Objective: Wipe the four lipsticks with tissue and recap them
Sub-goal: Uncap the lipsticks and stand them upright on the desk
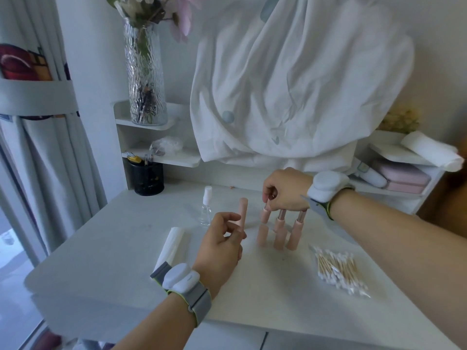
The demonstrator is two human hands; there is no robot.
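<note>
White dressing table (141, 269) w/ a big white cloth (290, 92) draped over what's prob. the mirror behind it, glass vase of flowers (145, 72) on the shelf to the left, black mesh pen pot (148, 178) under it. On the tabletop, biggest first: a folded tissue (173, 242) lying near the left hand, a bag of cotton swabs (340, 270) at the right, a small clear spray bottle (206, 207) toward the back. Then the task's things: one capped pink lipstick (242, 214) standing upright by itself, and just right of it three open lipsticks (279, 222) in a row w/ three pink caps (278, 238) standing in front of them, close or touching. Right hand (284, 190) is over the row, fingertips pinched on the top of the leftmost open lipstick; can't tell if the bullet itself is being touched. Left hand (222, 246) hovers near the capped stick, fingers loosely curled, holding nothing that I can see. Looks like an early stage, tissue not yet picked up. To do this step well, IMO: lift that one stick straight up so the neighbours and caps don't topple, grip the barrel rather than the color end, get the left hand onto the tissue, wipe w/ a light twist, then push the matching cap on squarely till it seats.
</note>
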